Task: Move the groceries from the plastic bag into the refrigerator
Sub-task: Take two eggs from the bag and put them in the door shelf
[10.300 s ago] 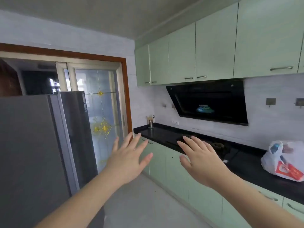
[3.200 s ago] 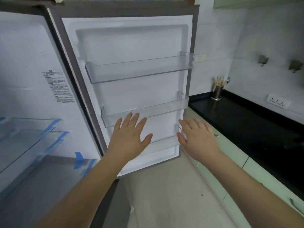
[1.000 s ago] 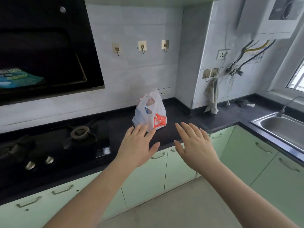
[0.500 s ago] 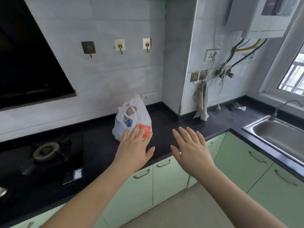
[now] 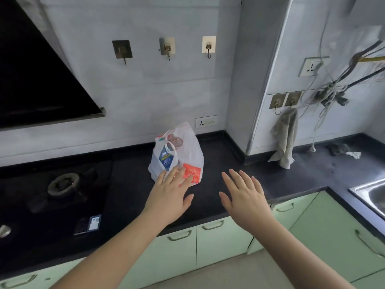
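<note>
Plastic bag (image 5: 177, 152) sits mid-frame on the black counter (image 5: 302, 174), groceries inside. Left hand (image 5: 169, 197) is spread flat w/ fingertips overlapping the bag's lower front; right hand (image 5: 245, 197) is spread too, holding nothing, just right of it.

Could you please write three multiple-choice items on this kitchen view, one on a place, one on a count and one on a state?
1. Where does the plastic bag stand?
A. in the sink
B. on the dark countertop, right of the gas burner
C. on the floor

2. How many hooks hang on the wall section above the bag?
A. three
B. one
C. five

3. How are the two hands?
A. both closed around the bag's handles
B. one carrying a bottle
C. both open and empty

Answers:
1 B, the bag sits on the black top beside the stove.
2 A, three square-backed hooks hang in a row there.
3 C, the left hand and right hand show spread fingers and hold nothing.
</note>
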The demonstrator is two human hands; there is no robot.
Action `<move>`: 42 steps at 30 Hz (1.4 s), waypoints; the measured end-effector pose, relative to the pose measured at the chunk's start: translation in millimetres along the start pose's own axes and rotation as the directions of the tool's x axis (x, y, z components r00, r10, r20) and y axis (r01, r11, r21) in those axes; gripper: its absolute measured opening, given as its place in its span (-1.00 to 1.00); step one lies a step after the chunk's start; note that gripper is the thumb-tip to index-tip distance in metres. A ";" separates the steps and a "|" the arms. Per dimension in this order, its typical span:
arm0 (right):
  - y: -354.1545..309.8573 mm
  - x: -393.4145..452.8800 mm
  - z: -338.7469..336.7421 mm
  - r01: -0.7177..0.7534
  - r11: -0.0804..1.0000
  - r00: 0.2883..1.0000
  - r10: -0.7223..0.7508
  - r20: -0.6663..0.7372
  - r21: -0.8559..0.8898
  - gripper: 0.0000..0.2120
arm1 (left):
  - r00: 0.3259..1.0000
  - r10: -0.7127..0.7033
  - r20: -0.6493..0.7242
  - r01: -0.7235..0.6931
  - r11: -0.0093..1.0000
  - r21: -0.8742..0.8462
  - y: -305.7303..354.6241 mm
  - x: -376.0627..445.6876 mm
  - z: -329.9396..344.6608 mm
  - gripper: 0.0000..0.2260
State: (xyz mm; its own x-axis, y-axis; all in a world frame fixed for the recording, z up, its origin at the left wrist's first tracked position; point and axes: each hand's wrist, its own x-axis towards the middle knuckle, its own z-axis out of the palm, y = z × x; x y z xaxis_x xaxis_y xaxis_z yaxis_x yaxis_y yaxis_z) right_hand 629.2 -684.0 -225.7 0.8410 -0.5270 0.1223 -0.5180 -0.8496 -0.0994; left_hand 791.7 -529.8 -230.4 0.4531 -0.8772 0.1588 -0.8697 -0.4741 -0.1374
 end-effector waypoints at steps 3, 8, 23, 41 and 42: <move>-12.2 35.0 10.4 0.041 0.999 0.999 -0.042 0.006 0.015 -0.34 | 0.999 -0.050 0.019 0.049 0.999 0.010 -27.8 16.7 11.5 -0.50; -38.0 100.7 15.8 0.107 0.994 0.992 -0.107 0.059 0.004 -0.46 | 0.997 -0.074 -0.005 0.074 0.997 -0.008 -71.1 51.7 23.7 -0.44; -59.5 225.1 47.7 0.290 0.956 0.952 -0.284 0.115 -0.043 -0.50 | 0.999 0.038 0.028 -0.037 0.999 -0.023 -129.3 119.2 60.2 -0.41; -106.4 340.5 117.9 0.734 0.670 0.661 -0.670 0.337 -0.108 -0.34 | 0.942 -0.127 0.310 0.148 0.988 -0.043 -151.2 147.8 63.1 -0.54; -109.7 343.8 120.1 0.744 0.653 0.656 -0.672 0.342 -0.144 -0.33 | 0.943 -0.124 0.308 0.141 0.989 -0.034 -152.3 147.6 63.3 -0.55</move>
State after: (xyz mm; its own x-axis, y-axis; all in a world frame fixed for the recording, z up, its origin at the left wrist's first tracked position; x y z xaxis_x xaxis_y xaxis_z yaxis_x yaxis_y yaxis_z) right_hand 993.9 -769.6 -291.4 0.9538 0.2322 -0.1907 0.2649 -0.9494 0.1687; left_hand 1003.5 -591.9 -247.9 0.5952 -0.7923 -0.1340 -0.8034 -0.5900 -0.0802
